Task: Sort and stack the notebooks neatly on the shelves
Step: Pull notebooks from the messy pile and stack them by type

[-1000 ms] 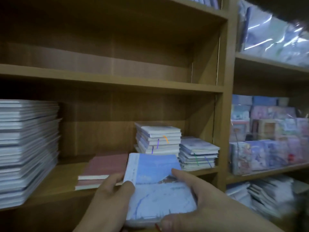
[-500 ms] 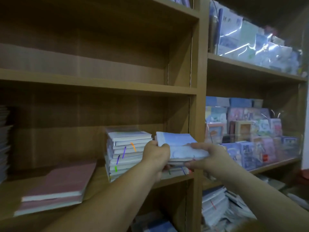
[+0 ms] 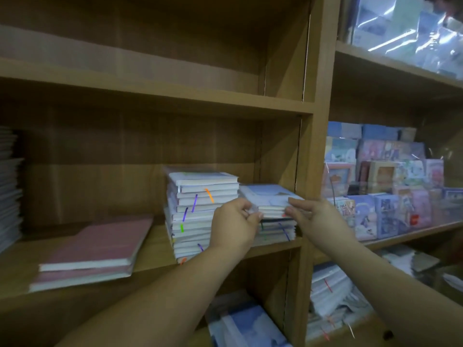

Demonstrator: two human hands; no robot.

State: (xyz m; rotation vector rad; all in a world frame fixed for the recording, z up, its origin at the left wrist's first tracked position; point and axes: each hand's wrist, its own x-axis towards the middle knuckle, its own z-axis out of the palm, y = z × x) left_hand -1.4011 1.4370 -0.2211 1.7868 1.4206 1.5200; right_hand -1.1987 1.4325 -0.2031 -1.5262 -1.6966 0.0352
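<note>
A small light-blue notebook [image 3: 266, 196] lies on top of the short stack [image 3: 275, 229] at the right end of the wooden shelf [image 3: 155, 249]. My left hand [image 3: 234, 225] pinches its front left corner. My right hand [image 3: 317, 216] touches its front right edge with straight fingers. A taller stack of white notebooks [image 3: 198, 211] with coloured ribbon markers stands just left of it. Two pink notebooks [image 3: 95, 251] lie flat further left.
A tall pile of white notebooks [image 3: 8, 189] fills the shelf's far left. The upright shelf post [image 3: 315, 146] stands right beside the short stack. Colourful wrapped notebooks [image 3: 390, 194] crowd the right-hand bay; more stacks [image 3: 330, 294] and blue notebooks [image 3: 245, 324] sit below.
Both hands carried the blue notebook from in front of me up and right, then set it down on the short stack. The view has shifted right and closer.
</note>
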